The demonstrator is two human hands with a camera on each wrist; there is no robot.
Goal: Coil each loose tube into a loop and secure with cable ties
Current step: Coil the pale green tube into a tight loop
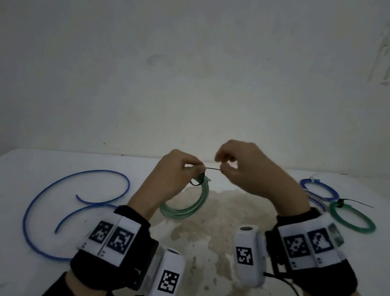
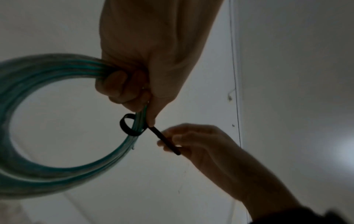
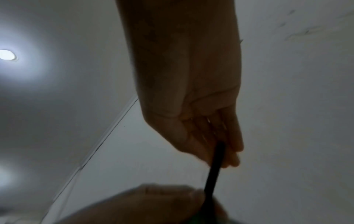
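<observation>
My left hand [image 1: 186,166] grips the top of a coiled pale green tube [image 1: 183,206], held above the white table [image 1: 27,262]. In the left wrist view the green coil [image 2: 38,121] hangs from my left hand [image 2: 134,84]. A black cable tie [image 2: 127,127] loops loosely round the coil's strands. My right hand [image 1: 223,168] pinches the tie's free tail [image 1: 212,169], which is stretched to the right of the coil. The tail [image 3: 212,174] runs from my right hand's fingers [image 3: 226,151] down toward my left hand [image 3: 153,204].
A loose blue tube [image 1: 60,195] lies uncoiled on the table's left side. At the far right lie a tied blue coil [image 1: 320,189] and a tied dark green coil [image 1: 352,221] with a black tie tail sticking out. A worn brownish patch [image 1: 216,224] marks the table's middle.
</observation>
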